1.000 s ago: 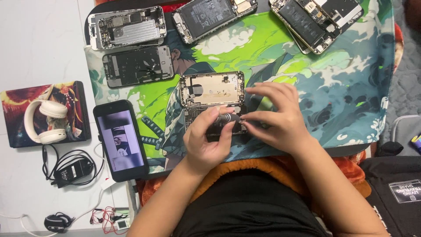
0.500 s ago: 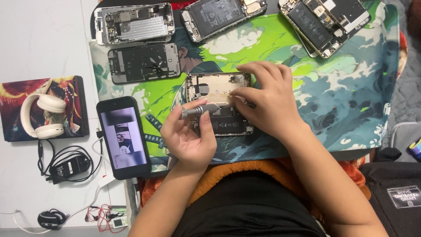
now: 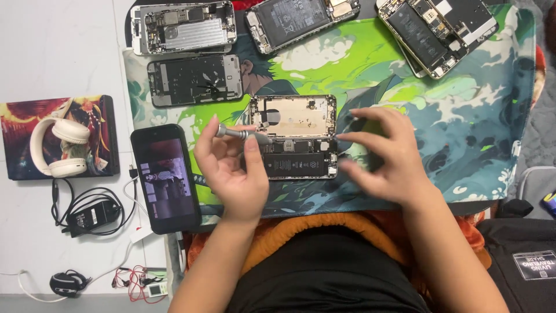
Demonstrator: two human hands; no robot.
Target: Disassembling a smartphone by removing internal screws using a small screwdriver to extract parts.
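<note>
Your left hand (image 3: 234, 168) pinches a small metal screwdriver (image 3: 243, 135) beside the opened phone (image 3: 293, 137). Your right hand (image 3: 382, 156) hovers by that phone's right end, fingers spread and empty.

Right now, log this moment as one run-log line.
left hand: holds screwdriver | right hand: open beside opened phone | surface: green printed mat | nearby: lit phone
</note>
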